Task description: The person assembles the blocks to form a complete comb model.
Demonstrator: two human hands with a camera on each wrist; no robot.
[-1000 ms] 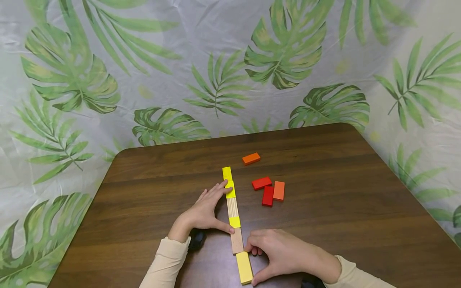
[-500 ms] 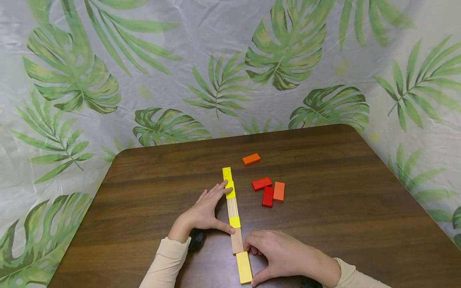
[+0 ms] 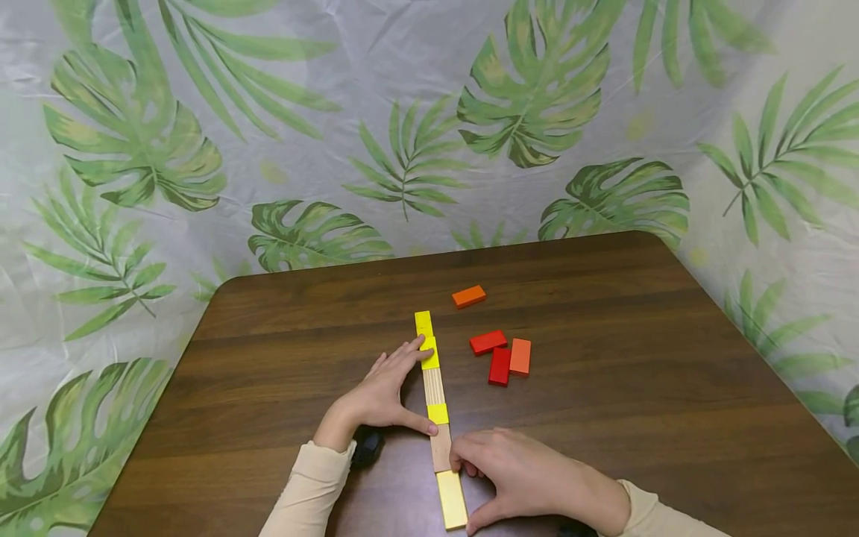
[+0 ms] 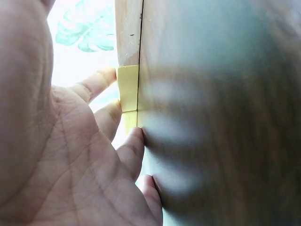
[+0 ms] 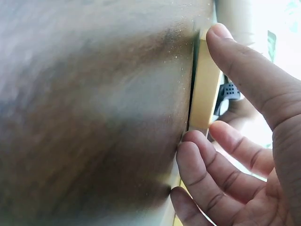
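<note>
A line of rectangular wooden blocks lies end to end, with yellow blocks (image 3: pixel 429 353) and plain wood blocks (image 3: pixel 441 450) among them. My left hand (image 3: pixel 379 395) is spread along its left side. Its thumb touches a plain block near a yellow piece, and its fingertips reach the yellow part farther up. At the near end, my right hand (image 3: pixel 520 473) holds a yellow block (image 3: pixel 451 501) by its two ends, between thumb and fingers. The right wrist view shows the thumb at one end of that yellow block (image 5: pixel 205 87) and the index fingertip by the other end.
Right of the line, two red blocks (image 3: pixel 499 366) and a salmon block (image 3: pixel 520 357) lie close together. An orange block (image 3: pixel 468 296) lies farther back. The brown table (image 3: pixel 637 335) meets a leaf-patterned sheet (image 3: pixel 403 134) at its far edge.
The near yellow block has shifted slightly left, more into line with the plain block ahead of it. My right hand moved left with it. The left hand has stayed in place.
</note>
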